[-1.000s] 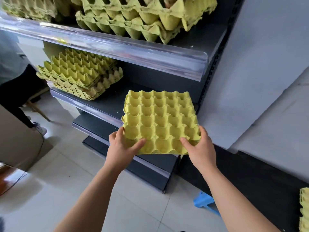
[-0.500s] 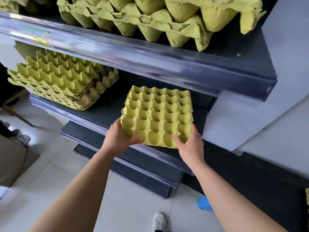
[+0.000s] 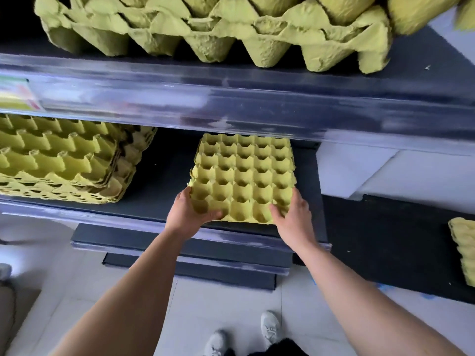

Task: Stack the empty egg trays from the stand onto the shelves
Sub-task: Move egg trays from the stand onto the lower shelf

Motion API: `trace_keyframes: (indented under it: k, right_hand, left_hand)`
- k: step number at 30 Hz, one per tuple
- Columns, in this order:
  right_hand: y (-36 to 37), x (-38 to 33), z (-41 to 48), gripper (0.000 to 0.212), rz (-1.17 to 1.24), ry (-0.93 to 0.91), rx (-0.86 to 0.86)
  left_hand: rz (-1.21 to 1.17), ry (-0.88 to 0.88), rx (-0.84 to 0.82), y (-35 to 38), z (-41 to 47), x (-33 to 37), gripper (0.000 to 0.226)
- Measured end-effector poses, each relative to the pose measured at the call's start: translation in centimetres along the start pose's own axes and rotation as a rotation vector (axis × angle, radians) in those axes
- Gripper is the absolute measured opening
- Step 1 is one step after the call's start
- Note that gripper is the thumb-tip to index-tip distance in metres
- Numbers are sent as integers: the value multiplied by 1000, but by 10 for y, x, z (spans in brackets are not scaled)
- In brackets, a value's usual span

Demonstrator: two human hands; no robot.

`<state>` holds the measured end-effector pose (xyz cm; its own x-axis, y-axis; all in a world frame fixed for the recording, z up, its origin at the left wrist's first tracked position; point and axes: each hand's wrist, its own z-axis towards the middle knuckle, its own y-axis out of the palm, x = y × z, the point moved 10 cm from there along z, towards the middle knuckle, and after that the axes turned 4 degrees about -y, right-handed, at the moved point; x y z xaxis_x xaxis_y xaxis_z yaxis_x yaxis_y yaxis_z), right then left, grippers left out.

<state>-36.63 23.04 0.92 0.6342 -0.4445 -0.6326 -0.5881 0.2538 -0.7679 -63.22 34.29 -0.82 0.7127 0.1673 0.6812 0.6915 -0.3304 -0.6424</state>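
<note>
Egg tray point(image 3: 244, 178) (yellow-green, empty) at the front right corner of the middle shelf point(image 3: 159, 191), left hand point(image 3: 187, 214) and right hand point(image 3: 293, 219) each gripping a near corner.

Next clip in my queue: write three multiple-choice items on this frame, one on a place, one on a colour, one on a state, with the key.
1. Where is the held tray relative to the stack on the middle shelf?
A. on top of it
B. to its right, apart from it
C. to its left

2. What colour is the held tray?
A. grey
B. white
C. yellow-green

3. What are the left hand and right hand doing?
A. each grips a near corner of the tray
B. only the left touches it
C. both hang free

Key: 1 B, dark shelf shows between tray and stack; 2 C, the same colour as the stack; 3 A, a thumb lies on top of the tray at each near corner.
</note>
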Motion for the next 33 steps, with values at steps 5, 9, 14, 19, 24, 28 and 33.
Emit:
trace_keyframes:
  k: [5, 9, 14, 19, 24, 28, 33]
  right_hand:
    - [12, -3, -5, 74, -72, 17, -25]
    - [-4, -20, -17, 61, -174, -63, 49]
    - [-42, -29, -46, 47, -291, -212, 164]
    - [-91, 8, -75, 37, -380, -178, 267]
    - [-149, 76, -109, 29, -412, -47, 321]
    - [-203, 147, -135, 30, -415, 82, 382]
    - [-274, 247, -163, 39, -396, 245, 405]
  left_hand:
    - [82, 44, -41, -1, 14, -9, 103]
    - [249, 146, 41, -8, 7, 9, 80]
    - [475, 430, 151, 0, -28, 67, 56]
    - [485, 656, 84, 49, -77, 129, 44]
    - [466, 811, -53, 131, -123, 187, 41]
    - [498, 945, -127, 208, -169, 237, 37]
    - [525, 1036, -198, 312, -223, 299, 35]
